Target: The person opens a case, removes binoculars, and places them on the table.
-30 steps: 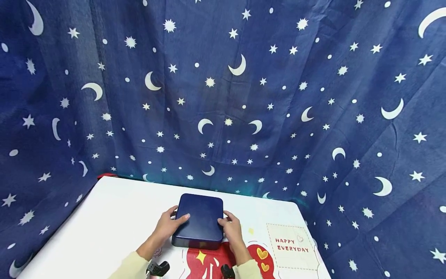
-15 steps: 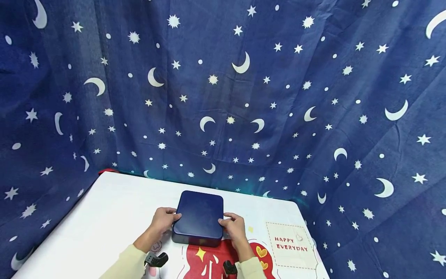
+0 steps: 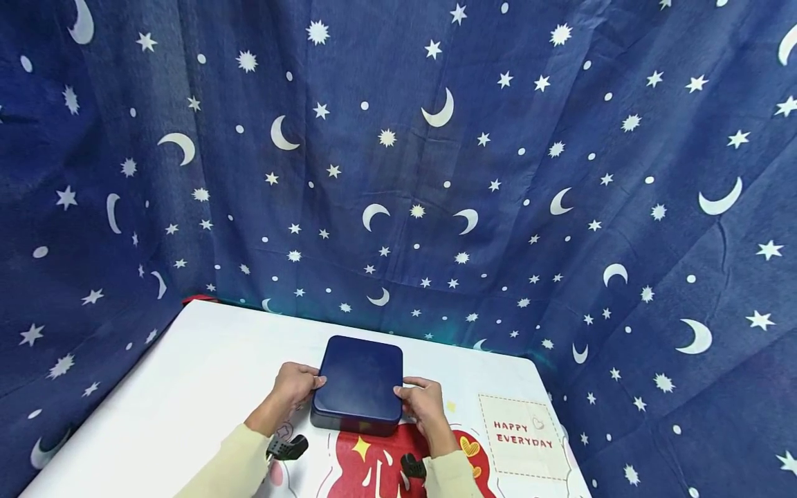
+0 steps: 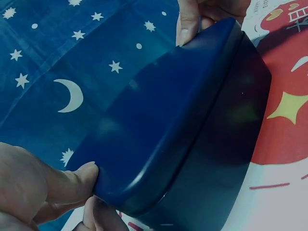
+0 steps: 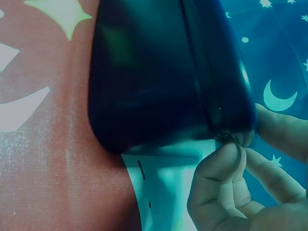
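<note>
A dark blue box [image 3: 355, 423], rectangular with rounded corners, sits on the table in the middle of the head view. Its glossy lid [image 3: 361, 377] covers the top, and a thin seam between lid and body shows in the left wrist view. At the lid's left side, my left hand [image 3: 295, 384] pinches the edge, thumb on top and fingers lower down. My right hand [image 3: 426, 402] pinches the opposite edge of the lid; in the right wrist view its fingertips [image 5: 228, 156] are right at the lid's lower rim. What is inside the box is hidden.
A white table cover [image 3: 230, 360] with a red printed patch [image 3: 373, 467] lies under the box. To the right is a printed "HAPPY EVERYDAY" panel [image 3: 523, 437]. A dark blue curtain [image 3: 398, 173] with moons and stars hangs behind and at the sides.
My left thumb has drawn back from the lid's top surface to its left edge. My right hand keeps its place on the right edge. The head view has shifted slightly.
</note>
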`<state>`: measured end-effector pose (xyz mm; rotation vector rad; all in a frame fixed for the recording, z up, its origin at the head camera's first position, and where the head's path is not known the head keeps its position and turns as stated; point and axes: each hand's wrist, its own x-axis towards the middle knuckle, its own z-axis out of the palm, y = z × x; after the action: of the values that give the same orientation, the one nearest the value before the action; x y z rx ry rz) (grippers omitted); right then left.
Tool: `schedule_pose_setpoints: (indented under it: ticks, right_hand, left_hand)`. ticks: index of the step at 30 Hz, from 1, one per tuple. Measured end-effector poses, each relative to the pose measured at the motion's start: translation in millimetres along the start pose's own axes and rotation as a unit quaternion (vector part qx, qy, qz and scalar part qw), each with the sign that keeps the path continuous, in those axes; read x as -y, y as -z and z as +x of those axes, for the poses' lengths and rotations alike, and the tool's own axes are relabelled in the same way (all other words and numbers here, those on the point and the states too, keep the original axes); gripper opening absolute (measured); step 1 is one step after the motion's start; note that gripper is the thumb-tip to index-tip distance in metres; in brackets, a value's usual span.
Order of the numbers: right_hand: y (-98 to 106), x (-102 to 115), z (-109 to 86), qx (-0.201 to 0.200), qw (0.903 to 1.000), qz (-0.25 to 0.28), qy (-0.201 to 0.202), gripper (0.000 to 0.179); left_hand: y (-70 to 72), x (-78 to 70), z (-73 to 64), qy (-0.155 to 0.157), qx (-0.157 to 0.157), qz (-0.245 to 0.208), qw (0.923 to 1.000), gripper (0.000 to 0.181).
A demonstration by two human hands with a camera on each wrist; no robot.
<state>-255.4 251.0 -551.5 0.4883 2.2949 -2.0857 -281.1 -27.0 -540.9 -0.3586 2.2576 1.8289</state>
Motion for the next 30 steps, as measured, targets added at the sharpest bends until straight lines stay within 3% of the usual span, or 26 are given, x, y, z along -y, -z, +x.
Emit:
schedule_pose_setpoints:
  ticks: [8,14,19,26,30]
  right_hand:
    - [0.1,4.4,1.6,0.006,0.9996,0.028,-0.007,0.046]
    - [-0.4,9.9,0.3,0.007,0.9991,0.042,-0.001,0.044]
    - [-0.4,13.9,-2.1,0.004,0.9991,0.043,0.002,0.043]
    - [-3.1,24.3,-6.1,0.006,0.9984,0.055,0.006,0.045]
    - [-4.9,26.2,-6.2,0.013,0.998,0.062,0.002,0.047]
  left_hand:
    - [3.4,-2.6,2.8,-0.018,0.008,-0.002,0.9998,0.029]
    - [9.5,-14.1,0.6,-0.041,0.012,-0.027,0.9987,0.029]
    - [15.0,-22.8,-2.3,-0.043,0.022,-0.048,0.9977,0.031]
    - [22.2,-27.6,-5.2,-0.053,0.031,-0.063,0.9962,0.048]
    - [27.0,-29.2,-6.5,-0.053,0.038,-0.07,0.9954,0.048]
